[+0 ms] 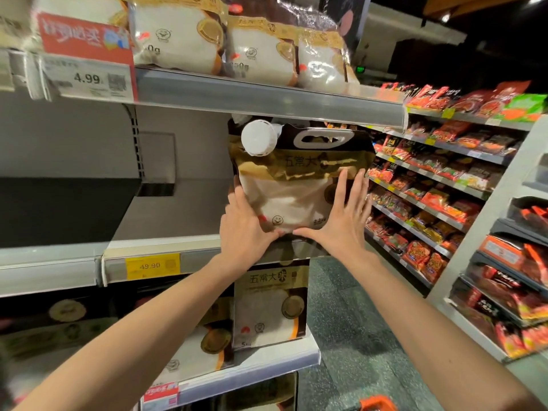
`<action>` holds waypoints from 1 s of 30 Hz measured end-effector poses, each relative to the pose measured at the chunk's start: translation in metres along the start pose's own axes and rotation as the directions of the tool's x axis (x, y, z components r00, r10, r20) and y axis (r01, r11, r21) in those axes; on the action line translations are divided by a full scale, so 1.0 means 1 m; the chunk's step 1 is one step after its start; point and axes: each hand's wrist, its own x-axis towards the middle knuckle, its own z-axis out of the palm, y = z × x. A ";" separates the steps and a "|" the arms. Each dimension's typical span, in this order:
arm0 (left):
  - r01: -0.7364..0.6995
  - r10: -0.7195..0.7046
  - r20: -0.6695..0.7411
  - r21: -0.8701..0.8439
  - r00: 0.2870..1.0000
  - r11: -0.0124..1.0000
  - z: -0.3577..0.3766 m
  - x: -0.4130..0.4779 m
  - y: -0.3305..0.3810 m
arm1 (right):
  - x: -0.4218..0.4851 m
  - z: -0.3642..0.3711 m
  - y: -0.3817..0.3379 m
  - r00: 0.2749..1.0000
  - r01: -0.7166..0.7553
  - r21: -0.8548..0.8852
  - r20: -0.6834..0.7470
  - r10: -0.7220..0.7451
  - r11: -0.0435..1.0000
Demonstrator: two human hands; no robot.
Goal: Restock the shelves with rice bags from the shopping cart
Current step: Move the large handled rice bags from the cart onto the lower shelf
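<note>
Head view: the rice bag [299, 188] stands upright at the right end of the middle shelf [178, 215], its white cap [257, 137] at top left. The left hand [243, 229] and right hand [341, 221] press flat against its lower part, fingers straight and spread, gripping nothing

Promo tag [86, 37] blurred, cart [378, 404] cut off btm

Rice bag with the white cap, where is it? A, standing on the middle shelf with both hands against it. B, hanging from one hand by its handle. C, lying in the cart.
A: the rice bag stands upright on the middle shelf, left hand and right hand pressed open against its front.
</note>
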 end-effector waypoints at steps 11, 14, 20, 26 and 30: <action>0.034 -0.043 0.098 0.093 0.994 0.995 0.003 0.014 -0.002 | 0.030 0.000 0.004 0.963 0.010 -0.150 0.268 0.031 0.989; 0.037 -0.046 0.104 0.089 0.994 0.995 -0.001 0.009 -0.004 | 0.023 -0.009 0.010 0.974 0.072 -0.114 0.224 -0.045 0.991; -0.542 0.607 -0.321 0.275 0.727 0.794 -0.003 0.013 0.001 | 0.028 -0.021 0.008 0.965 0.245 0.062 -0.106 -0.238 0.968; -0.516 0.650 -0.167 0.476 0.742 0.712 0.004 0.037 -0.017 | 0.047 -0.014 -0.002 0.983 0.182 0.091 -0.009 -0.182 0.979; -0.436 0.594 -0.184 0.518 0.783 0.736 0.007 0.050 -0.010 | 0.057 -0.009 -0.003 0.994 0.089 0.084 0.059 -0.094 0.993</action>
